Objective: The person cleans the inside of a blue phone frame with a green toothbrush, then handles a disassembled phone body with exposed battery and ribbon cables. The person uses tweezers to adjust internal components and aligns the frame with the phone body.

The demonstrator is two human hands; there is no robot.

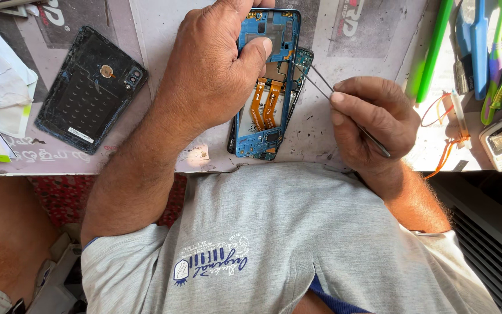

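At twelve o'clock on the counter (pixel 355 35), your left hand (pixel 210 75) is pinning the opened phone (pixel 265 87) by its blue frame, while your right hand (pixel 373 122) is pinching thin tweezers (pixel 321 84). Its orange ribbon cables look fragile; you're better gripping the frame's edges.

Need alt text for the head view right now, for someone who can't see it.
The left hand steadies an opened blue phone on the table while the right hand works tweezers into its upper part. A detached black back cover lies apart to the side.
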